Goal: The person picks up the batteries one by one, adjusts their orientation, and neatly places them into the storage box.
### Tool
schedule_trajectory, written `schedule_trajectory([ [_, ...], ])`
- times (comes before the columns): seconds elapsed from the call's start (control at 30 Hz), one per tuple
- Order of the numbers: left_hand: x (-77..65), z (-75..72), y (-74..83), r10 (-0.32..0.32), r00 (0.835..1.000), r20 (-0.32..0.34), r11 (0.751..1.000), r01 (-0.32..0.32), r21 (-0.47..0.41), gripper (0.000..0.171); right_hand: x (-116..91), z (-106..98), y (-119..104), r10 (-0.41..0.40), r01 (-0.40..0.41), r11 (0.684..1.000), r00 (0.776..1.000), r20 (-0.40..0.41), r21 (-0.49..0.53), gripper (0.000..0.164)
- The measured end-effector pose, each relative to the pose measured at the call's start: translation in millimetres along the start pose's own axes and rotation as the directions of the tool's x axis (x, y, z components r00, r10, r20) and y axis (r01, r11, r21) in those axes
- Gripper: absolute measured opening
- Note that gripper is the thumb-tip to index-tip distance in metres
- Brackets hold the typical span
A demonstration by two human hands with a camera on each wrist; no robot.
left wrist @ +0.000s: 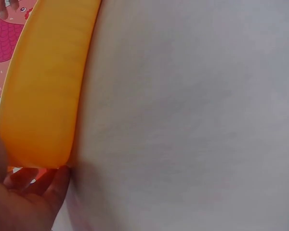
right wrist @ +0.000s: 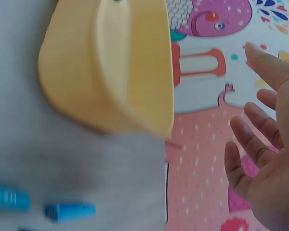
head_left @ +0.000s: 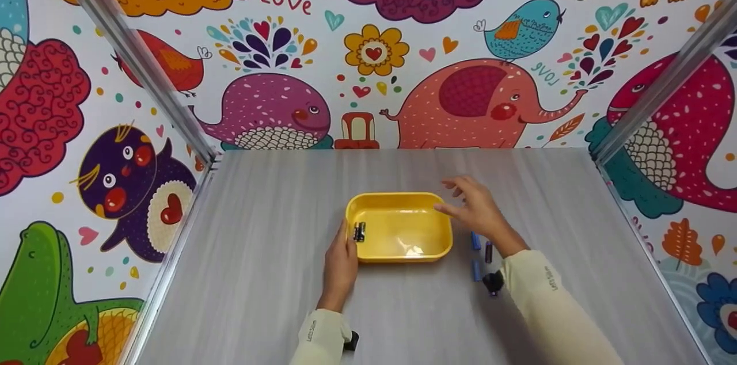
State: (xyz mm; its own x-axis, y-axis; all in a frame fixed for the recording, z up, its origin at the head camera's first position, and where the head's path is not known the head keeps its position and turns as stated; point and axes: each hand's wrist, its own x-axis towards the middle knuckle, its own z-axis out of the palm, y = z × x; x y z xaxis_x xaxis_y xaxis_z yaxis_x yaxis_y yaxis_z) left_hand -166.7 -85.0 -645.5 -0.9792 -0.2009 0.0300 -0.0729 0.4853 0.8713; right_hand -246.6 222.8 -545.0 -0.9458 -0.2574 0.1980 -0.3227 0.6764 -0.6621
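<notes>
A yellow plastic tub stands on the table, with a few small dark batteries lying at its left end. My left hand grips that end, thumb by the rim; in the left wrist view the fingers bend against the tub's end. Above the tub's right rim hovers my right hand, fingers spread and loosely bent, holding nothing. Below it on the table lie blue batteries and a dark purple one. The right wrist view shows a blue battery blurred near the tub.
Grey wood-look table surrounds the tub. A back wall with printed cartoon animals rises at the far edge, and metal rails run along both sides. A black wrist device on the right sleeve partly covers an item beneath it.
</notes>
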Motion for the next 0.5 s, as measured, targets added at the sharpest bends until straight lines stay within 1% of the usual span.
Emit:
schedule_trajectory([
  [0.1,0.3,-1.0,-0.5,-0.003,1.0,0.004,1.0,0.003,-0.009,0.053,-5.6,-10.0,12.2,0.01,-0.011,1.0,1.0,-0.028,-0.01,0.057],
  [0.23,-0.1,-2.2,-0.4,-0.014,1.0,0.006,1.0,0.014,-0.01,0.054,-12.9,-18.6,26.5,0.059,-0.06,0.998,0.997,-0.041,-0.015,0.057],
  [0.3,-0.1,-2.4,-0.3,-0.013,1.0,0.006,1.0,0.013,-0.01,0.054,-16.1,-21.7,34.2,0.084,-0.085,0.996,0.996,-0.041,-0.019,0.057],
  [0.5,0.0,-0.4,-1.3,-0.018,1.0,0.014,1.0,0.018,-0.014,0.055,-26.9,-28.1,62.1,0.165,-0.166,0.983,0.986,-0.016,-0.083,0.059],
])
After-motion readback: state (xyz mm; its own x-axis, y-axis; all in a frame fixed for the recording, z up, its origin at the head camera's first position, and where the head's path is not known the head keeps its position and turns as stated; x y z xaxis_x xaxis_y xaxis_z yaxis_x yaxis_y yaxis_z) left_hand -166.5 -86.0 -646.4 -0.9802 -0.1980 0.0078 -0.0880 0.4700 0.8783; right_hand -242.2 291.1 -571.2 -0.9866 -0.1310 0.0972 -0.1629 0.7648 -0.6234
